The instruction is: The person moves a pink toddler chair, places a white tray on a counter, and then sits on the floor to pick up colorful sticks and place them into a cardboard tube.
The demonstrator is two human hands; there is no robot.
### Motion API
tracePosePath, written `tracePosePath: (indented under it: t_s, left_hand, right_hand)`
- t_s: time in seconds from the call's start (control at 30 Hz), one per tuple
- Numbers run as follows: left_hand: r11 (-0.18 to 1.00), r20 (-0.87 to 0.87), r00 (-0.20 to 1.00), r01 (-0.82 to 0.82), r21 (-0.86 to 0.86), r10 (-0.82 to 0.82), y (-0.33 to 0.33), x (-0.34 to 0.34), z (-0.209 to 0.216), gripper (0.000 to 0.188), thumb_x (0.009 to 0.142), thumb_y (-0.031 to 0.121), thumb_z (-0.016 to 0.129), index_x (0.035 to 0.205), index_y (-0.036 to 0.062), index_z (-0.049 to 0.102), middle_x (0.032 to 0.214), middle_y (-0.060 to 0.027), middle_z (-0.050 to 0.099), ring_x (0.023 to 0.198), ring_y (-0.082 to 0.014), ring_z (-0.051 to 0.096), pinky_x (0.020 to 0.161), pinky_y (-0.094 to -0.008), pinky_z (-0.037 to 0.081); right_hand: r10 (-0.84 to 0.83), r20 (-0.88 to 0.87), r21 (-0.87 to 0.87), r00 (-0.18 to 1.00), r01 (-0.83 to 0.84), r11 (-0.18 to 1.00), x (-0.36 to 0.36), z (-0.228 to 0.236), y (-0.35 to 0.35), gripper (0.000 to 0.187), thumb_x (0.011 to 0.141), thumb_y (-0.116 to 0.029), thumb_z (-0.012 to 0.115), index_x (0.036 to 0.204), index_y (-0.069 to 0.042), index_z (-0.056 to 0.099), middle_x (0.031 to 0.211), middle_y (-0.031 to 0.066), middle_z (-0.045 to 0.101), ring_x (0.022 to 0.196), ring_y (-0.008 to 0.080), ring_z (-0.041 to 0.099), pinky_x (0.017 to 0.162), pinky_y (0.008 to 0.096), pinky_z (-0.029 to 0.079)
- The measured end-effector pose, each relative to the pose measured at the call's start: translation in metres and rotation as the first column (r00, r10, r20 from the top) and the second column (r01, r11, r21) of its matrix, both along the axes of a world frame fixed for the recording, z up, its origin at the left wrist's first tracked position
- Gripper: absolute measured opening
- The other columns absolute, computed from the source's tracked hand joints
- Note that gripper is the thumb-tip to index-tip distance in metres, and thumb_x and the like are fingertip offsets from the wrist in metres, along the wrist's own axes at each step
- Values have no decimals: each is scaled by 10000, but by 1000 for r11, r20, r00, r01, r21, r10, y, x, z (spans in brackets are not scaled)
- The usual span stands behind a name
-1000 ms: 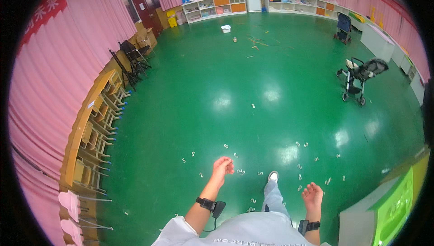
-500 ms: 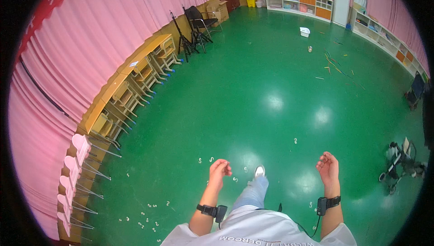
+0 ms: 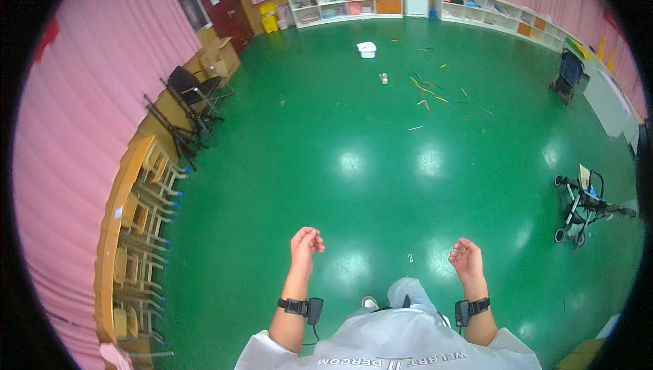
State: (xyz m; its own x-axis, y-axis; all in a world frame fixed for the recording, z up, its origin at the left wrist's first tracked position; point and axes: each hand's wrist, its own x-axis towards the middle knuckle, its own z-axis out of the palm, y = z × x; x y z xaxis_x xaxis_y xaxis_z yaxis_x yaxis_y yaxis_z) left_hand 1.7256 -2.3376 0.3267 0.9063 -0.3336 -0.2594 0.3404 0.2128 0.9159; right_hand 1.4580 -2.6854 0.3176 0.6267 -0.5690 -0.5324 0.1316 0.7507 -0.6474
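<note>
My left hand [image 3: 307, 242] is raised in front of me over the green floor, its fingers curled in toward the palm. Whatever it may hold is hidden. At about the same height is my right hand [image 3: 466, 259], fingers bent, with a small pale speck at the tips too small to name. Each wrist wears a black strap with a small box. A small white S-shaped piece [image 3: 410, 258] lies on the floor between the hands, nearer the right one. Neither hand touches furniture.
Ahead lie scattered coloured sticks [image 3: 435, 94], a can-like container [image 3: 384, 79] and a white basin [image 3: 366, 49]. A folding stroller frame [image 3: 583, 203] stands right. Desks with chairs [image 3: 129, 234], tripods [image 3: 178, 132] and a black chair [image 3: 194, 88] line the left; white shelves [image 3: 326, 6] stand at the back.
I have stepped forward and my view has turned right. Most white S-shaped pieces and the pink chairs have left the view. Both hands stay raised, fingers still curled.
</note>
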Motion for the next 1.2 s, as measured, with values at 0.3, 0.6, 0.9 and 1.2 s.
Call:
tracePosePath:
  t_s: [0.3, 0.6, 0.9, 1.2]
  left_hand:
    - [992, -141, 986, -76, 96, 89, -101, 229, -91, 103, 900, 164, 596, 901, 61, 594, 712, -41, 591, 561, -167, 577, 505, -309, 486]
    - [922, -117, 943, -271, 276, 312, -135, 437, -79, 107, 894, 164, 569, 918, 61, 585, 727, -49, 592, 560, -175, 575, 494, -312, 481]
    - [876, -224, 857, -408, 257, 465, -226, 695, -155, 167, 869, 194, 584, 968, 59, 588, 776, -63, 609, 547, -194, 569, 470, -319, 471]
    - [947, -185, 976, -51, 316, 114, -412, 1044, -112, 150, 878, 197, 588, 985, 93, 575, 859, -51, 629, 614, -163, 583, 490, -286, 454]
  right_hand:
    - [-11, -80, 153, 997, 23, 988, 219, -107, -131, 187, 888, -216, 533, 1032, -96, 535, 851, 55, 616, 742, 221, 589, 681, 360, 499]
    - [55, -159, -182, 986, -84, 980, 568, -88, -305, 393, 916, -276, 527, 1235, -45, 519, 1193, 122, 607, 1003, 282, 592, 852, 407, 496]
    - [87, -234, -191, 968, -133, 973, 850, -108, -397, 397, 915, -277, 529, 1228, -34, 530, 1167, 124, 622, 1002, 275, 594, 848, 428, 494]
    - [-190, -354, -101, 916, 165, 981, 984, -108, -494, 393, 920, -265, 506, 1236, -32, 514, 1140, 119, 627, 988, 284, 597, 842, 427, 498]
